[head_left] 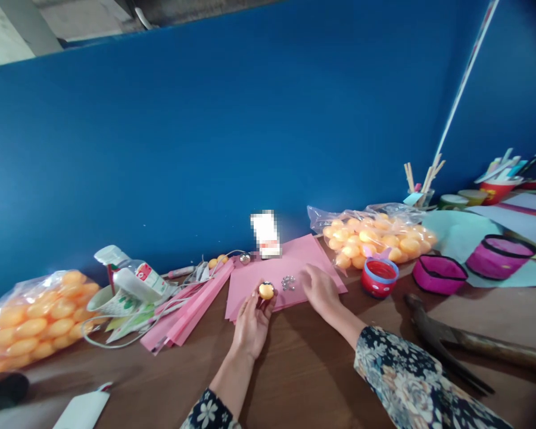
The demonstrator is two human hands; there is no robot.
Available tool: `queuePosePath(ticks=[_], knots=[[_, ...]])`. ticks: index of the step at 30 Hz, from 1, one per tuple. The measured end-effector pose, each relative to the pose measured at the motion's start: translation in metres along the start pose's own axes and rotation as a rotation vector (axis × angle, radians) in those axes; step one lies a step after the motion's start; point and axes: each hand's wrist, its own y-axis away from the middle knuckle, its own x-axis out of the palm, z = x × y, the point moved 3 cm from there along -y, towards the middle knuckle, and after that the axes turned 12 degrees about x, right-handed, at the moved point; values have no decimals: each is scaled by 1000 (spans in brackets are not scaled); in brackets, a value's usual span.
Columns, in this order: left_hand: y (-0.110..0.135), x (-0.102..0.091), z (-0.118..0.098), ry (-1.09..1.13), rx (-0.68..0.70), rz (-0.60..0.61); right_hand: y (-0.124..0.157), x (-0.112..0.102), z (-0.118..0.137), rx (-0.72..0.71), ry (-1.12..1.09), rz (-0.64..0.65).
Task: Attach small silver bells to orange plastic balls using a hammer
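Ball (266,291) sits in my curled left grip (252,322) over the pink paper (301,253), probably light and kinda slippery so I'd pinch its sides; right grip (322,293) is near silver bits (288,283), can't tell if open or holding something.

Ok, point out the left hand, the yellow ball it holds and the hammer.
Left hand (252,325), head view: middle.
Yellow ball (266,291), head view: visible middle.
Hammer (486,343), head view: wooden handle.
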Motion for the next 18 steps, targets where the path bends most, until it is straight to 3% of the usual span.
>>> queuePosePath(ticks=[3, 7, 12, 18], knots=[[-1, 0, 0, -2, -1, -12, 2, -2, 2, 23, -270, 1], [-1, -1, 3, -57, 2, 5, 6, -3, 7, 91, -509, 99], [0, -4, 8, -111, 17, 93, 10, -5, 14, 80, -569, 152], [2, 0, 6, -179, 30, 95, 15, -2, 17, 58, -583, 215]])
